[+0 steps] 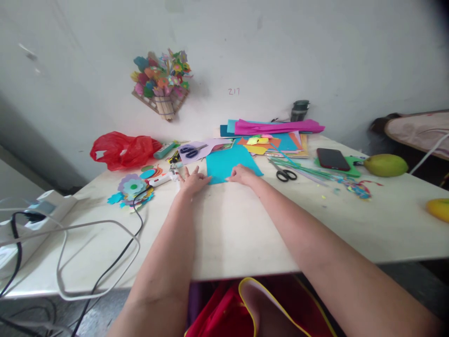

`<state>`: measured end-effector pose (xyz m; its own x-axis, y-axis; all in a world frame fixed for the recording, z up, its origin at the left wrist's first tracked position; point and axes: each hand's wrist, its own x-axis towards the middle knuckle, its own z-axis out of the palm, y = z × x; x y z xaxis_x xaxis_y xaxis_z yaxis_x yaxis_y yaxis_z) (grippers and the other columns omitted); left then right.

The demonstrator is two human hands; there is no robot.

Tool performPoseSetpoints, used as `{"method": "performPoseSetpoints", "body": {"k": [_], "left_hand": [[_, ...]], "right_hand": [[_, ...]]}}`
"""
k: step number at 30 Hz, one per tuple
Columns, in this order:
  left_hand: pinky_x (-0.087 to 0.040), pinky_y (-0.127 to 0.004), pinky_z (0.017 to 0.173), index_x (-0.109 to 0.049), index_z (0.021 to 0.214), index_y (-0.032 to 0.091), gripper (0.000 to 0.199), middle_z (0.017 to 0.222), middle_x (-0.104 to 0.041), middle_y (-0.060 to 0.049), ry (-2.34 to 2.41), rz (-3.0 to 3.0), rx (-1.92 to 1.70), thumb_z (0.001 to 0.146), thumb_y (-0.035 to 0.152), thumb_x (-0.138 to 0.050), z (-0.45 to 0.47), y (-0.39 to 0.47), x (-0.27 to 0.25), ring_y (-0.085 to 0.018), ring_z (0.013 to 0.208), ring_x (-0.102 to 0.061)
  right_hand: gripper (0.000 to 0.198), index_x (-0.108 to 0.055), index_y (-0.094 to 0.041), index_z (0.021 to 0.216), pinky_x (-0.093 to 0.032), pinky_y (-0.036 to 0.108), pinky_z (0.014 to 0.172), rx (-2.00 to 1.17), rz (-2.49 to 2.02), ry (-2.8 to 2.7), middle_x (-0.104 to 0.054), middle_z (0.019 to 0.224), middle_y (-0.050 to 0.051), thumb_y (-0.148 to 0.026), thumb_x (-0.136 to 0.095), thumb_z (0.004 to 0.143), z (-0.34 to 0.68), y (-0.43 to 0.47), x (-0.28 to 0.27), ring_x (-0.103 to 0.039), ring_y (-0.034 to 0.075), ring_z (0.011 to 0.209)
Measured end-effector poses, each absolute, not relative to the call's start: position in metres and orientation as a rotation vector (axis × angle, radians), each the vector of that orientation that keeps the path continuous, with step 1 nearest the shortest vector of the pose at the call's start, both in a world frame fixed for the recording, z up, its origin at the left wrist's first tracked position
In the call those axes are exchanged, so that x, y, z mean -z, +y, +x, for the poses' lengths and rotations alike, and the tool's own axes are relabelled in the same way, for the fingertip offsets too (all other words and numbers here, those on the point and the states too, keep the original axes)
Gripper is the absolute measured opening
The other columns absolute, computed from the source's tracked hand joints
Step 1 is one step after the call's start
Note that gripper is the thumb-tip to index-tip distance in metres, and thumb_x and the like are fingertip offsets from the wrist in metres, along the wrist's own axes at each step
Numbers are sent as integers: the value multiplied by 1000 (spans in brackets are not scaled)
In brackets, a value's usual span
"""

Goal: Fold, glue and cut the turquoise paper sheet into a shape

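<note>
A bright blue sheet of paper (229, 161) lies on the table in front of me. My left hand (193, 181) rests at its near left corner, fingers spread, with the fingertips touching the edge. At the near edge, my right hand (242, 175) has its fingers curled and pinched on the paper. Just left of my left hand lies a white glue gun (162, 179) with a black cord. Black-handled scissors (286, 174) lie to the right of the sheet. A second pair of scissors (191, 150) with dark blue handles sits on lilac paper (213, 146).
Paper flowers (132, 187) and a red plastic bag (121, 150) are on the left. Cords run from a white power strip (52, 210) across the near left edge. Coloured paper (277, 127) is stacked behind. Green stems (305, 169), a phone (332, 159) and a mango (386, 165) lie right.
</note>
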<state>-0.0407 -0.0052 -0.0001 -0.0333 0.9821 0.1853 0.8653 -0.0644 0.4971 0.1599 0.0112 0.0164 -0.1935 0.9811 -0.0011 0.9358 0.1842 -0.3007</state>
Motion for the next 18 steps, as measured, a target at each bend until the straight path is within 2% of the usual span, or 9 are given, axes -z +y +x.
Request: {"method": "performPoseSetpoints", "body": {"k": [3, 10, 14, 18], "left_hand": [[17, -60, 93, -66, 67, 24, 31, 138, -33, -1, 1945, 2026, -728, 72, 51, -50, -43, -5, 0, -33, 131, 9], [11, -62, 96, -65, 68, 24, 21, 139, -31, 2, 1900, 2022, -630, 60, 43, -66, -30, -14, -10, -36, 130, 9], [5, -60, 99, -65, 70, 25, 16, 140, -28, 3, 1930, 2112, -589, 64, 39, -64, -27, -14, -10, -31, 132, 6], [1, -60, 99, -65, 74, 25, 17, 140, -29, 4, 1918, 2146, -546, 67, 39, -60, -28, -14, -10, -31, 132, 2]], "right_hand": [[34, -63, -22, 84, -42, 25, 68, -360, -1857, -2262, -54, 112, 7, -52, -56, 69, 160, 10, -17, -56, 19, 87], [37, -64, -23, 84, -40, 23, 64, -334, -1827, -2231, -56, 110, 5, -56, -56, 67, 161, 14, -11, -57, 17, 84], [37, -66, -23, 80, -39, 19, 60, -383, -1764, -2222, -62, 100, 2, -56, -59, 65, 163, 17, -9, -57, 14, 79], [29, -67, -23, 77, -38, 18, 57, -472, -1691, -2205, -66, 86, -1, -49, -63, 64, 164, 18, -7, -58, 12, 71]]}}
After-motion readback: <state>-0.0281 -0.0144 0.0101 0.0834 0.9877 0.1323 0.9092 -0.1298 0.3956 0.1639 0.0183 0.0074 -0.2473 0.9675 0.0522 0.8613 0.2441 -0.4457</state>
